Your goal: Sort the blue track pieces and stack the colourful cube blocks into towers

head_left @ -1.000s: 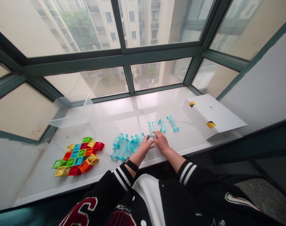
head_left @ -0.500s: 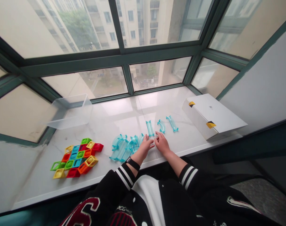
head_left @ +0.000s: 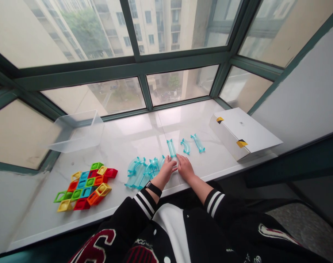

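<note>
A straight clear-blue track piece (head_left: pixel 171 148) lies flat on the white sill in front of both hands. My left hand (head_left: pixel 168 170) is beside its near end, fingers apart, with nothing visible in them. My right hand (head_left: pixel 185 168) has its fingers stretched out, the tips at or just against the near right corner of that piece; contact is hard to tell. A curved blue track piece (head_left: pixel 186 146) and another straight blue track piece (head_left: pixel 198 143) lie separately to the right. Left of my left hand is a cluster of blue track pieces (head_left: pixel 140 173), partly hidden by the hand.
Several coloured hollow blocks (head_left: pixel 87 184) lie together at the left. Behind them is a clear plastic bin (head_left: pixel 79 137). A white box (head_left: pixel 244 131) with yellow-black tabs stands at the right. Green-framed windows (head_left: pixel 144 68) border the sill's back.
My right hand has moved slightly left and its fingertips have come up to the near end of the straight track piece. The whole view has shifted a little; the track pieces keep their layout.
</note>
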The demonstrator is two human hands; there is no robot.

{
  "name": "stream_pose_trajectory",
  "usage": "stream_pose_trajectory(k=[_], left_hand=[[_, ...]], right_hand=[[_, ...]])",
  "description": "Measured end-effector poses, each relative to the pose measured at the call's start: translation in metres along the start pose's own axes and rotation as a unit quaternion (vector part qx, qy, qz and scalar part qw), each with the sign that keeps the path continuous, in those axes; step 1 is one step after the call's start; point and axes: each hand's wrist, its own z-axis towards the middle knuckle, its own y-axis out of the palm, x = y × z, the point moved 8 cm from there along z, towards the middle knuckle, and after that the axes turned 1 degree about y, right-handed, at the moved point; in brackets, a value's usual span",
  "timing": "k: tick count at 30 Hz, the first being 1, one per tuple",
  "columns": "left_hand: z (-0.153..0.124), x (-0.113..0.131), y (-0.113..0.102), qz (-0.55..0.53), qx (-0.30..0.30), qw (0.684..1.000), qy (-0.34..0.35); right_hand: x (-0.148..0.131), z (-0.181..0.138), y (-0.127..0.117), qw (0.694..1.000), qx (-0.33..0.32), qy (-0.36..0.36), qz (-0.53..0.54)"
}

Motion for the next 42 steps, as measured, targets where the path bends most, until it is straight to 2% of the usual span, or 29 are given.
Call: stream_pose_trajectory(k=[25,36,42], left_hand=[[0.01,-0.008,-0.002,0.017,0.012,1.0,0.01],[0.015,-0.013,-0.009,0.046,0.032,0.998,0.018],[0.016,-0.013,-0.009,0.053,0.025,0.998,0.018]], right_hand=[[-0.004,0.001,0.002,0.999,-0.029,0.017,-0.033],[-0.004,0.001,0.0,0.999,-0.017,0.027,-0.018],[-0.009,0.001,-0.003,1.0,-0.014,0.016,-0.014]])
